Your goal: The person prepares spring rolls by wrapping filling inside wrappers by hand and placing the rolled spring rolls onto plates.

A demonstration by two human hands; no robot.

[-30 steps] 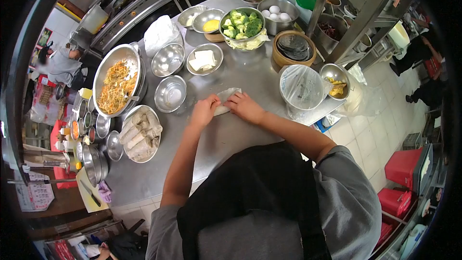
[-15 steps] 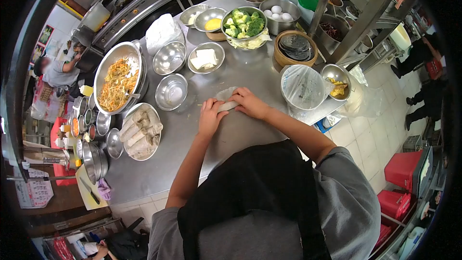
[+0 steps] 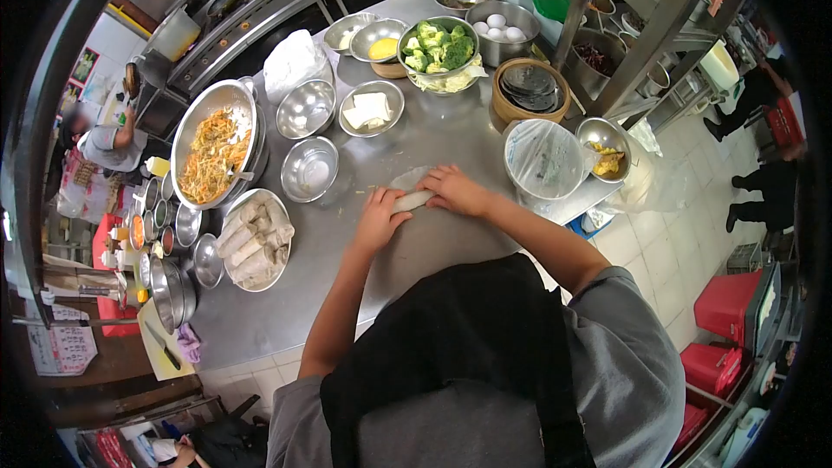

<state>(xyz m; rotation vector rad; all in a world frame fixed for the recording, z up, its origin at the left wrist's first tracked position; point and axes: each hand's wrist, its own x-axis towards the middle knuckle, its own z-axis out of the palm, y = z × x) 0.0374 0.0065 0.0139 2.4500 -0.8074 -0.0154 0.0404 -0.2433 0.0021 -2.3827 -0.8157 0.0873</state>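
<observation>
A pale spring roll [image 3: 412,201] lies on the steel table in front of me, with a thin flap of its wrapper [image 3: 409,178] spread flat on the far side. My left hand [image 3: 378,218] is curled over the roll's left end. My right hand [image 3: 454,191] closes over the right end, its fingertips on top of the roll. To the left, several finished-looking rolls [image 3: 251,247] are stacked on a white oval dish [image 3: 282,270]. Beyond them a large steel bowl [image 3: 184,127] holds shredded vegetable filling [image 3: 212,156] with a utensil in it.
Small steel bowls [image 3: 309,169] stand ahead, one with white blocks [image 3: 367,110]. Behind are broccoli [image 3: 440,45], eggs [image 3: 497,28] and a bamboo steamer [image 3: 500,104]. A plastic-covered tub [image 3: 544,159] sits right. A knife [image 3: 163,345] lies on a board at left.
Both hands have drawn slightly back towards my body with the roll between them. At the far left, a person near the stove has raised an arm.
</observation>
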